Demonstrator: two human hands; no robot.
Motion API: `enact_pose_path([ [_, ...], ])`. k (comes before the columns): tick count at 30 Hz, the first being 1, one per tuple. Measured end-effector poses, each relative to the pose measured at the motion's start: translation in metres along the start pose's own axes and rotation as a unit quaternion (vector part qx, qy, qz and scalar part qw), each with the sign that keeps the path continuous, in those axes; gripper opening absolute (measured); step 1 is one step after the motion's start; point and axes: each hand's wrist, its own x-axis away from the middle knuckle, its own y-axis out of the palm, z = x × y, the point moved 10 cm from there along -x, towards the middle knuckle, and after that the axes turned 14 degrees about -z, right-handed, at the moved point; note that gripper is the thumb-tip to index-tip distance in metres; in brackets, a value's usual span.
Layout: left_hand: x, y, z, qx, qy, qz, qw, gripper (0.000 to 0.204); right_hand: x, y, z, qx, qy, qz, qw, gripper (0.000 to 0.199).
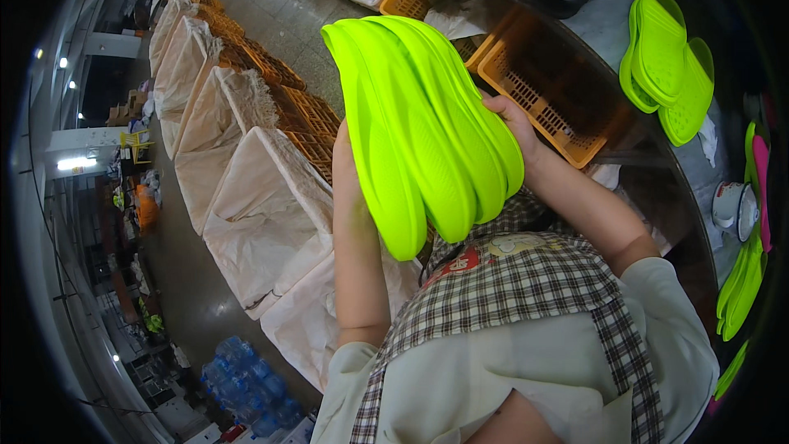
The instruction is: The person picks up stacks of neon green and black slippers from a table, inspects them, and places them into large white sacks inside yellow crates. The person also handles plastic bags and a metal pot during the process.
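Note:
A stack of several neon-green foam clogs [419, 123], pressed side by side, is held up in front of my body between both hands. My left hand [342, 152] grips the stack's left side, its fingers mostly hidden behind the clogs. At the right side my right hand [516, 125] is closed on the stack, with the thumb showing along the edge. The soles' ribbed undersides face toward me. More neon-green clogs [662, 57] lie on the table at the upper right, apart from my hands.
Orange plastic crates [542, 103] stand under the curved table edge. To the left runs a row of crates draped with pale sacking [263, 189]. A white enamel mug [734, 210] and a pink clog [763, 189] sit far right. Blue water bottles [251, 386] are lower left.

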Motion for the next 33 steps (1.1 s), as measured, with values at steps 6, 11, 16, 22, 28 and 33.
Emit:
enact_pose_path([
  [6,0.008,0.021,0.021,0.245,0.088,-0.075,0.962,0.025,0.010,-0.018,0.013,-0.085,0.032,0.022,0.996,0.051],
  [11,0.011,0.035,0.023,0.296,0.094,-0.096,0.946,0.024,0.015,-0.016,0.009,-0.082,0.032,0.007,0.996,0.054],
  [16,0.016,0.029,0.026,0.190,0.100,-0.071,0.974,0.024,0.015,-0.002,0.009,-0.089,0.037,-0.037,0.995,0.054],
  [22,0.010,-0.002,0.000,-0.079,0.033,0.046,0.995,0.034,0.013,0.039,-0.009,0.248,-0.007,-0.030,0.968,0.053],
  [28,0.015,-0.005,-0.033,-0.038,-0.037,0.077,0.996,0.035,0.011,0.086,-0.037,0.575,0.015,0.019,0.818,0.054],
  [33,0.026,-0.011,-0.055,-0.017,-0.081,0.117,0.990,0.037,0.097,0.161,-0.132,0.856,-0.225,0.141,0.443,0.051],
])
